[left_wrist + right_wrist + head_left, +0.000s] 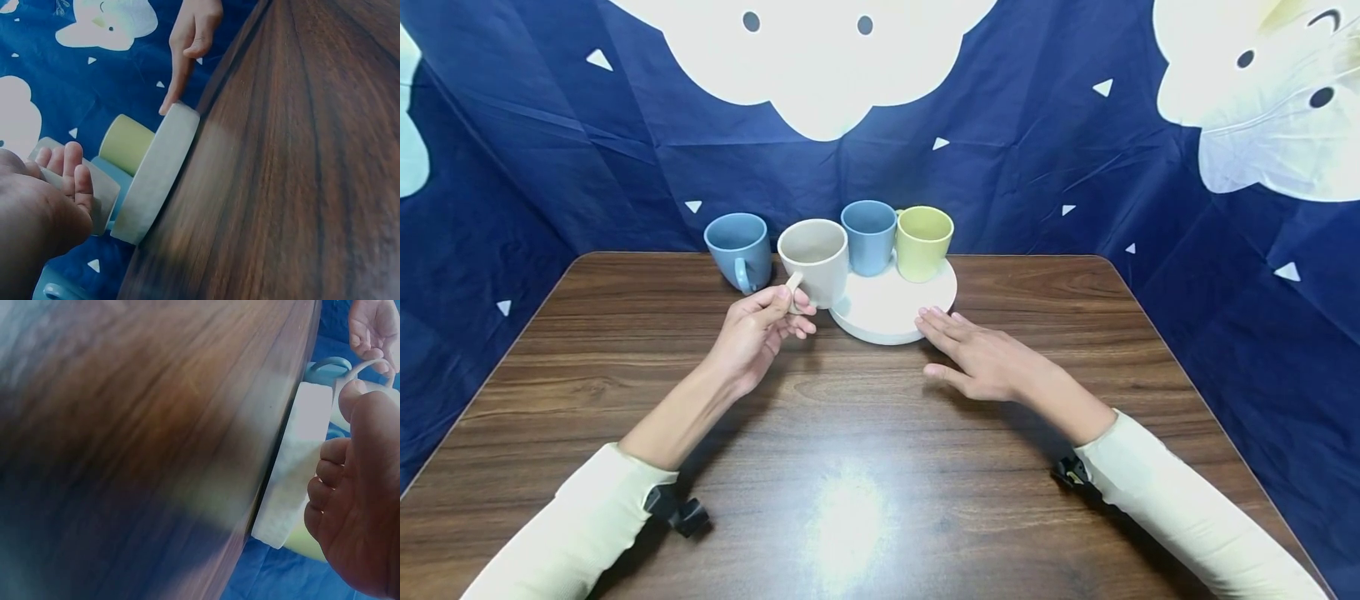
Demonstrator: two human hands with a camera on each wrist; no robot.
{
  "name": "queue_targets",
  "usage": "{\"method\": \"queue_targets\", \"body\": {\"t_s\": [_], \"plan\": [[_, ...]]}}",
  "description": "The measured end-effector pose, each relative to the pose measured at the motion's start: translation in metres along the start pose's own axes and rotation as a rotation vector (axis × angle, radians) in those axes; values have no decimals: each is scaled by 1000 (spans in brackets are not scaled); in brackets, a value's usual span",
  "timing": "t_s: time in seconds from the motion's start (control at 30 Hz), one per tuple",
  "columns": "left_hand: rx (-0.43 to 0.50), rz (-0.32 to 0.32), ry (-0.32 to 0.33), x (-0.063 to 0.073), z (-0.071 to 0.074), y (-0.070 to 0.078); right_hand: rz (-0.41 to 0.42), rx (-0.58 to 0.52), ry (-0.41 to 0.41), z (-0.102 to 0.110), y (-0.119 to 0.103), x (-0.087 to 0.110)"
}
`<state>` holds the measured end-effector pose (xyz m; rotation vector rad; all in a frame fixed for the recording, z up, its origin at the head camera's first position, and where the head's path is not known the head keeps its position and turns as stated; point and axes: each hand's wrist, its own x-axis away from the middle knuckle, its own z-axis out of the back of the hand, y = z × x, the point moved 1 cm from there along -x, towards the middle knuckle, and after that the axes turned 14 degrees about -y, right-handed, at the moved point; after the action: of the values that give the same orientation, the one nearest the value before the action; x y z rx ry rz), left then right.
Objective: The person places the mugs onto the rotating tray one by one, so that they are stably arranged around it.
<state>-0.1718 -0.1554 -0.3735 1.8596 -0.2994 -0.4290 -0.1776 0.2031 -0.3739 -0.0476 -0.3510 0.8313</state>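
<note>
Cloth-walled booth [1240,250]; blue drapes [1015,171] (white cartoon clouds [820,67]) behind and beside wood-grain table [940,467]

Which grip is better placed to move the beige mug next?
Probably the left grip: it holds the beige mug by its handle near the white tray; the right grip holds none.

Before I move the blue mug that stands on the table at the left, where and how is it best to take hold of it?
Probably by its handle, coming from your side: the blue mug stands upright with that handle turned toward you. Your left hand would suit, but it now holds the cream mug.
</note>
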Motion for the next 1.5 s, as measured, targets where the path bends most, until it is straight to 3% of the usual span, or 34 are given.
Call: {"method": "queue_targets", "body": {"t_s": [0.53,0.8,1.5], "plan": [[15,9,22,-17,-7,-8,15,4,2,0,-6,-2],[5,0,1,-22,-8,-10,20,15,-3,1,-10,-4],[-23,68,25,-36,-17,-26,-2,0,-6,2,-15,-5]]}}
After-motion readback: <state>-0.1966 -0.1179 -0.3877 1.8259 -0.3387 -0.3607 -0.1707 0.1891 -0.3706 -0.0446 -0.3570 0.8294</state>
